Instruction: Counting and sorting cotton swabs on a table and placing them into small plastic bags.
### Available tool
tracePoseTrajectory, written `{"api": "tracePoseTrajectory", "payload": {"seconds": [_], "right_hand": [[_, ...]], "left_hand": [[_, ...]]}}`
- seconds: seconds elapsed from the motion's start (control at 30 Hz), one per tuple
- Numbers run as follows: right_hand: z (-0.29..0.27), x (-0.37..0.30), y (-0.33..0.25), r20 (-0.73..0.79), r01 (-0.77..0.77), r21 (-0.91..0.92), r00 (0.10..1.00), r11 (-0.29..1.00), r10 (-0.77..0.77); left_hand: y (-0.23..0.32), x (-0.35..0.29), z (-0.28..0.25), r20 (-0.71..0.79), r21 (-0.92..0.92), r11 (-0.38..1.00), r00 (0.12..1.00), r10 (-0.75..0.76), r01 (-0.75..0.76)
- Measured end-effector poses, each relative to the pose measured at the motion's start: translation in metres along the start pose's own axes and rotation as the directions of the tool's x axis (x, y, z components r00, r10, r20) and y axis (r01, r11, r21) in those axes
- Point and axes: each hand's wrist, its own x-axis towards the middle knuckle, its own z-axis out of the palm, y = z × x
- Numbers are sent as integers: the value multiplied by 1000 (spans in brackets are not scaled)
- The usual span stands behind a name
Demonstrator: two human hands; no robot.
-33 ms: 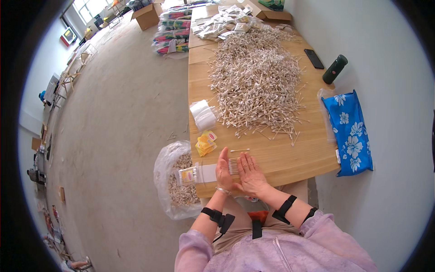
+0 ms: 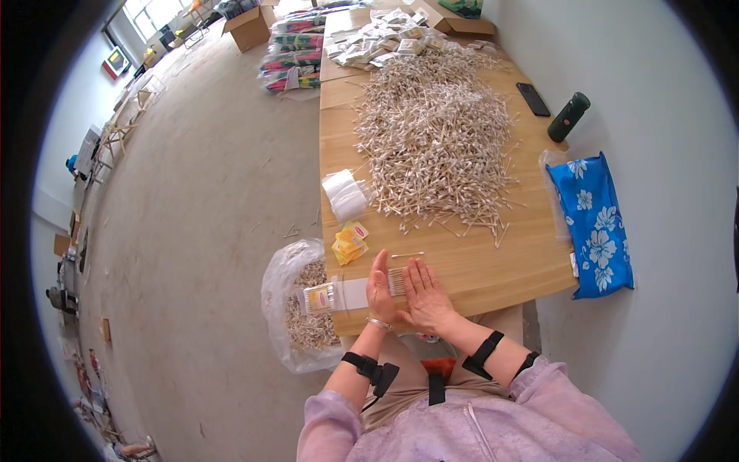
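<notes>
My left hand [image 2: 378,293] stands on its edge at the near end of the table, fingers stretched out. Facing it, my right hand [image 2: 429,302] lies slanted with straight fingers. A row of cotton swabs [image 2: 397,282] lies between the two hands, its lower part hidden. Left of my left hand is a flat white strip [image 2: 353,295], and beyond it a clear pack of cotton swabs [image 2: 319,298] with a yellow and red card reaches past the table edge. One loose cotton swab [image 2: 408,255] lies just past my fingertips. Yellow cards [image 2: 350,244] and a stack of white plastic bags [image 2: 345,195] lie farther up on the left.
A large heap of cotton swabs [image 2: 439,138] covers the middle of the table [image 2: 516,266], with filled packs [image 2: 381,42] behind. Along the right are a phone [image 2: 533,100], a dark green bottle [image 2: 570,117] and a blue flowered pouch [image 2: 593,227]. A plastic sack [image 2: 281,300] of swabs stands at the left.
</notes>
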Motion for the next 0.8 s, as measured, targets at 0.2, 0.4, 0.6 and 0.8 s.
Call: {"api": "tracePoseTrajectory", "payload": {"seconds": [0.2,0.4,0.6,0.8], "right_hand": [[15,0,11,-134,-51,97,989,994,64],[13,3,10,-101,20,68,995,997,-13],[12,3,7,-126,9,61,992,998,-1],[0,-5,3,-38,166,-29,985,986,-167]], "left_hand": [[6,-2,2,-10,-7,1000,1000,12,-12],[7,-3,3,-41,-19,1000,999,-12,12],[-2,1,-6,-69,-38,999,998,-9,6],[12,-1,5,-75,-70,996,995,-64,58]]}}
